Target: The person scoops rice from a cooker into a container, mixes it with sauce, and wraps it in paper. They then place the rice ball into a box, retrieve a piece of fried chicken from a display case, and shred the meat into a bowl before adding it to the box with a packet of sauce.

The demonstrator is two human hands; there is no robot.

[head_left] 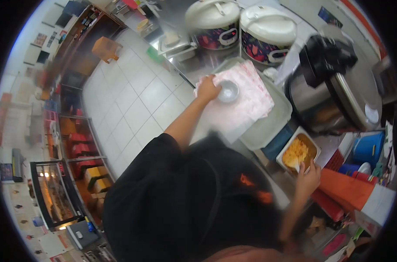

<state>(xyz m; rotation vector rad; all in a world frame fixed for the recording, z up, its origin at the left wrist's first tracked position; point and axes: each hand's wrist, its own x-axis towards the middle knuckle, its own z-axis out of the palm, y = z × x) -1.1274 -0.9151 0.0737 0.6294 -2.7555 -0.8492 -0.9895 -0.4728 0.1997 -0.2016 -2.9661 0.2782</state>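
Note:
My left hand grips the left rim of a small, round, pale bowl. This bowl is over a thick stack of white food-wrapping paper with red print, which lies on a pale tray. Lower right, my right hand is closed around the light handle of a spoon. The spoon's lower end is hidden in yellow-orange shredded food, inside a rectangular metal container.
Two lidded, patterned rice cookers stand at the back. A large steel cooker is on the right. Beyond my right hand are an orange box and a blue container. An orange stool stands on the tiled floor.

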